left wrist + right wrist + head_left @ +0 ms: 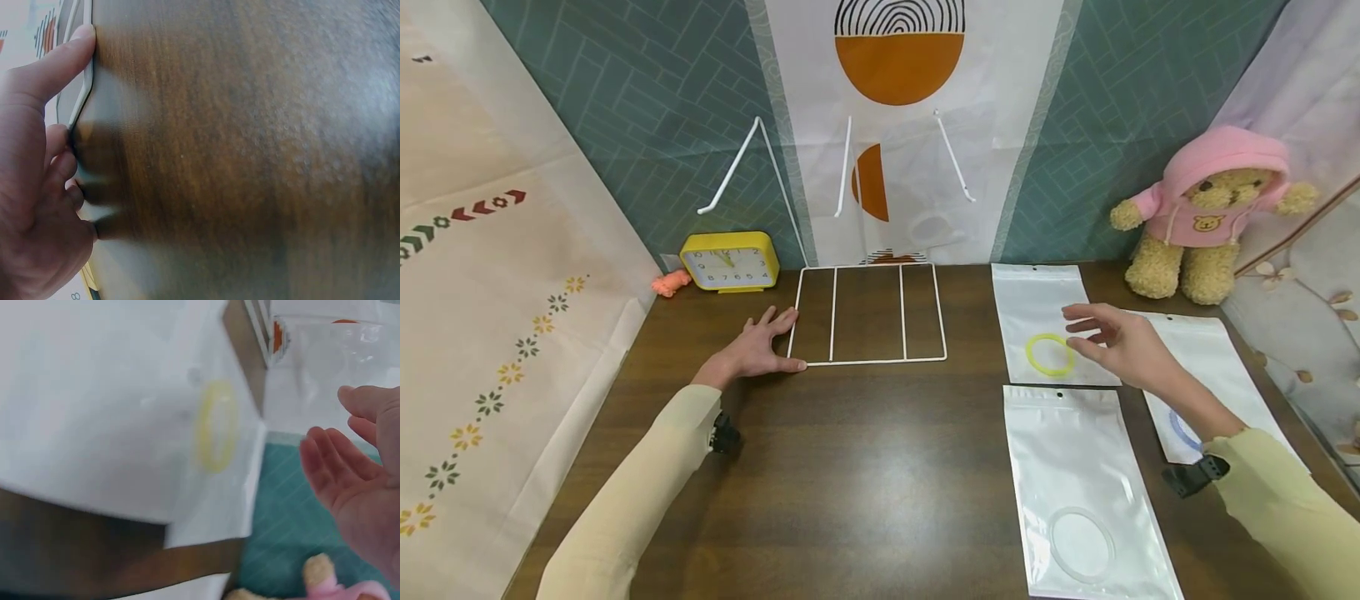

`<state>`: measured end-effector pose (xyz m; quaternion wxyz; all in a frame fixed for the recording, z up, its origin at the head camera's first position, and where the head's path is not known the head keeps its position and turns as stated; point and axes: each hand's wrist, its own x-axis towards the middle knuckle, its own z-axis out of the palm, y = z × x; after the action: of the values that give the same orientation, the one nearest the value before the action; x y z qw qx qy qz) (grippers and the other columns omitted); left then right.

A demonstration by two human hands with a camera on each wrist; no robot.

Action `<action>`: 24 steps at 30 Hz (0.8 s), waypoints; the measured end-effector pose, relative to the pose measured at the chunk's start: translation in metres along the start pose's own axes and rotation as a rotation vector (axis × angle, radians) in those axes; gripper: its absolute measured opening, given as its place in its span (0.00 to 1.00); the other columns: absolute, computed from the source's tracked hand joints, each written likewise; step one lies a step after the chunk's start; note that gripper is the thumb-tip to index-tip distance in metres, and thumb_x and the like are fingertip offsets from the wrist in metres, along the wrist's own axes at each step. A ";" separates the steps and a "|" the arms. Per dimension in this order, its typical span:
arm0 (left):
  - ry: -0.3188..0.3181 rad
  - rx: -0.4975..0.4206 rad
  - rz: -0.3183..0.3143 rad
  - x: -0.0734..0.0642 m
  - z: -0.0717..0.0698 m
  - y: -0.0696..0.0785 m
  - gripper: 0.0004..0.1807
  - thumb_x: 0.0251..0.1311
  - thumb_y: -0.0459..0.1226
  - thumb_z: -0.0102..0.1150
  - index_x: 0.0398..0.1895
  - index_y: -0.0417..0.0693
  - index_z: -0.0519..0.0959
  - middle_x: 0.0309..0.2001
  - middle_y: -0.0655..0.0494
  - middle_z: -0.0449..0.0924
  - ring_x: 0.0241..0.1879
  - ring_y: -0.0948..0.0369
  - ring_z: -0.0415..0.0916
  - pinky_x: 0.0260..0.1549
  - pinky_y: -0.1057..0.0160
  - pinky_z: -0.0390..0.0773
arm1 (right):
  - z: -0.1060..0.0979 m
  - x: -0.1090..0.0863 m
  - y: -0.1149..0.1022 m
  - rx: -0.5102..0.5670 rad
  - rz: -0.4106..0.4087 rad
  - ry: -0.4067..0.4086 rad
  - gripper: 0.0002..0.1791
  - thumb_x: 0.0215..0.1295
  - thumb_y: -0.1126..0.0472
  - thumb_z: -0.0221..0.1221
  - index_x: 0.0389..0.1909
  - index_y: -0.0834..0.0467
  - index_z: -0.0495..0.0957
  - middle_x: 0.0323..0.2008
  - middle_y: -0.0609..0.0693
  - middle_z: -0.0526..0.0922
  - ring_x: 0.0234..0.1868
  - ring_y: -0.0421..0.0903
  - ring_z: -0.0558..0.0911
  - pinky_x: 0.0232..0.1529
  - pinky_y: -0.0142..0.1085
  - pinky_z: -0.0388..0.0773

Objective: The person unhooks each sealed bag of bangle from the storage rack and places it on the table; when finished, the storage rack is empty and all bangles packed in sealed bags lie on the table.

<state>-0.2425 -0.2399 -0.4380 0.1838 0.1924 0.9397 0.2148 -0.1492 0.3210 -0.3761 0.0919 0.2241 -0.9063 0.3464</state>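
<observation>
A white wire rack [872,362] has its base flat on the table, with hooked arms rising from its back. My left hand [760,346] rests at the base's left front corner, its thumb touching the front wire. In the left wrist view that hand [37,175] has its thumb on the wire and other fingertips down at the table. My right hand [1123,346] hovers with relaxed fingers, holding nothing, just right of a yellow ring [1049,356] on a white pouch [1037,292]. The right wrist view shows the same empty hand [362,475].
Nearer me lies another white pouch [1078,450] with a pale ring [1082,546]. A third pouch [1202,367], with a blue ring [1183,429], lies partly under my right arm. A yellow clock [732,262], a small orange item [671,283] and a teddy bear [1210,208] stand along the back.
</observation>
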 end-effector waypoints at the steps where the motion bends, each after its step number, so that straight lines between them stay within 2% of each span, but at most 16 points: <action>1: 0.002 -0.002 -0.001 0.000 -0.001 0.000 0.59 0.54 0.58 0.70 0.81 0.45 0.47 0.80 0.46 0.41 0.76 0.39 0.28 0.67 0.32 0.32 | -0.002 0.007 -0.003 0.023 0.018 -0.006 0.23 0.60 0.76 0.65 0.58 0.66 0.78 0.52 0.62 0.82 0.45 0.51 0.85 0.40 0.22 0.77; 7: -0.007 -0.005 -0.014 0.002 -0.006 0.000 0.60 0.54 0.59 0.69 0.81 0.48 0.45 0.80 0.47 0.39 0.76 0.38 0.27 0.67 0.31 0.33 | -0.013 0.050 -0.018 0.136 0.111 -0.019 0.23 0.64 0.73 0.64 0.61 0.66 0.75 0.55 0.63 0.80 0.47 0.35 0.82 0.39 0.22 0.77; 10: -0.006 -0.002 -0.010 0.002 -0.008 -0.001 0.60 0.54 0.59 0.69 0.81 0.48 0.45 0.80 0.47 0.39 0.76 0.39 0.27 0.67 0.32 0.33 | -0.019 0.070 -0.022 0.200 0.100 -0.010 0.24 0.65 0.73 0.62 0.62 0.68 0.74 0.54 0.65 0.80 0.45 0.31 0.82 0.39 0.24 0.79; 15: 0.017 0.007 0.026 0.002 -0.007 -0.003 0.60 0.54 0.57 0.71 0.81 0.45 0.47 0.80 0.46 0.42 0.77 0.40 0.28 0.68 0.35 0.31 | -0.031 0.103 -0.030 0.315 0.094 0.021 0.23 0.68 0.72 0.60 0.63 0.69 0.72 0.53 0.61 0.81 0.44 0.32 0.83 0.39 0.29 0.81; 24: 0.022 0.012 0.039 0.001 -0.001 -0.003 0.58 0.54 0.56 0.71 0.80 0.42 0.49 0.79 0.45 0.45 0.77 0.41 0.30 0.68 0.35 0.31 | -0.052 0.162 -0.044 0.459 0.145 0.044 0.23 0.68 0.67 0.63 0.63 0.60 0.76 0.48 0.48 0.85 0.44 0.38 0.85 0.40 0.28 0.81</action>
<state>-0.2447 -0.2418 -0.4386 0.1683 0.2093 0.9391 0.2146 -0.2710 0.2709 -0.2592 0.0329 0.1661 -0.8151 0.5539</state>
